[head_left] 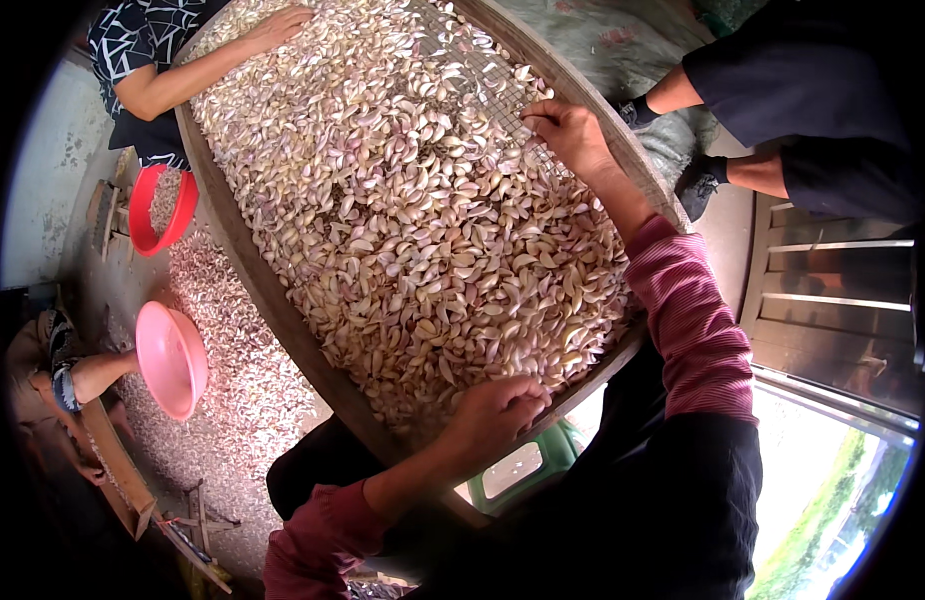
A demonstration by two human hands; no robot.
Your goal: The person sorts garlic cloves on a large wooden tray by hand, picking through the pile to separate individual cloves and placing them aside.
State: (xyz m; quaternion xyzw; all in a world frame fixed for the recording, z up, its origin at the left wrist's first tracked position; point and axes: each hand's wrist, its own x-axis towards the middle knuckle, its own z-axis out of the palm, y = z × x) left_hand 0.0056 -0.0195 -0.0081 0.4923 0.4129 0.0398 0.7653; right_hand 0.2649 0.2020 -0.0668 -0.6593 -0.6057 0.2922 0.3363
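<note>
Grip: the right hand has its thumb and forefinger drawn toward each other at the edge of a partly bare patch of wire mesh; whether a clove is pinched between them cannot be told. The left hand has its fingers curled over the near end of the load, close to the rim; its palm is hidden, so its contents cannot be determined.

Location: the garlic cloves lie loose over most of the wood-framed tray, thick at the near end and thin at the mesh patch. A co-worker's hand rests at the far left of the same load. More cloves cover the floor to the left, around a pink basin, with a red basin farther off.

Assessment of method: the work in hand is judged to be picking through the cloves. The thin patch appears the better inspection ground, since single cloves stand apart there. A light fingertip pinch should suffice; hard pressure could bruise a clove or scrape fingertips on the wire. The left hand would serve best by spreading the thick near end in shallow strokes directed inward, as outward strokes risk spilling cloves over the rim.
</note>
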